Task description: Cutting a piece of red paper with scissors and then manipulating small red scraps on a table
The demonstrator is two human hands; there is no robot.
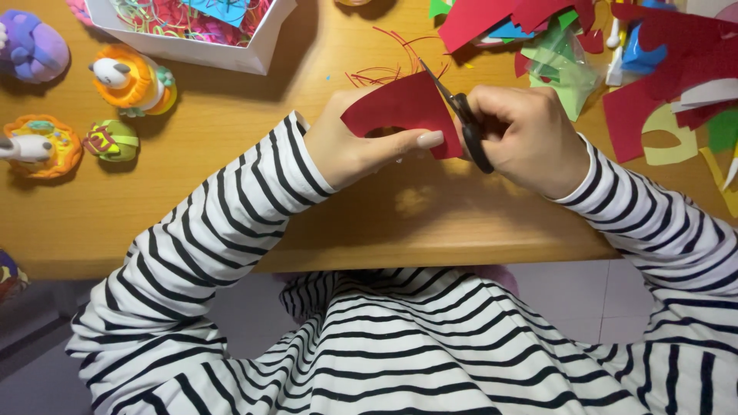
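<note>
Two hands were in view, the left hand (346, 146) and the right hand (530, 138). There was one pair of scissors (461, 115) and one red card (400, 111) between them. One white box (192, 46) stood on the one table (231, 215). Four whole clay figures lay at the left: one purple (31, 50), one orange with a panda head (131, 81), one flat orange (38, 146), one green (114, 141). The paper scraps (615, 54) at the right were too heaped to count.
</note>
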